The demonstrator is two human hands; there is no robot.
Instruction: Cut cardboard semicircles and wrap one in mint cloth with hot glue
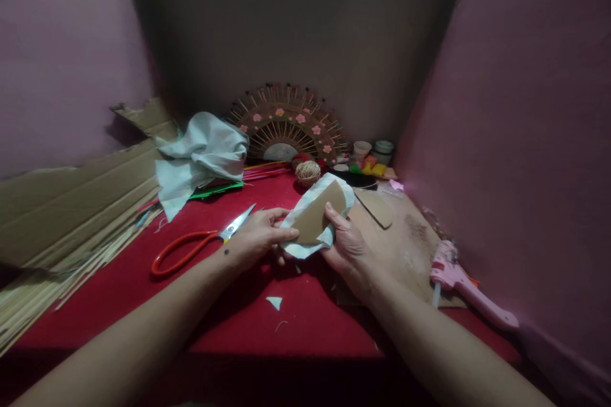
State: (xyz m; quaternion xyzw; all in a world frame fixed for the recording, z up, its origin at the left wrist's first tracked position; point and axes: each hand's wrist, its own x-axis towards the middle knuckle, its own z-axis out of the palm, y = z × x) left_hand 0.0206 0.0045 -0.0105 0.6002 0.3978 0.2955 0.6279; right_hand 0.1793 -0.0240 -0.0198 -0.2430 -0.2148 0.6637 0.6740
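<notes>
A curved cardboard piece [316, 219] backed by pale fabric [312, 203] is held over the middle of the red tabletop [310, 318], gripped at its near left end by the left hand [258, 238] and at its right side by the right hand [346, 245], whose thumb is pressed onto the cardboard. The step in hand appears to be the wrapping of the fabric edge over the cardboard (a judgement only); a firm fold along the curve would next be called for. Orange-handled scissors [200, 245] are left just beside the left hand, a pink glue gun [465, 286] at the right edge, a twine ball [308, 172] and a stick fan [289, 124] at the far edge
</notes>
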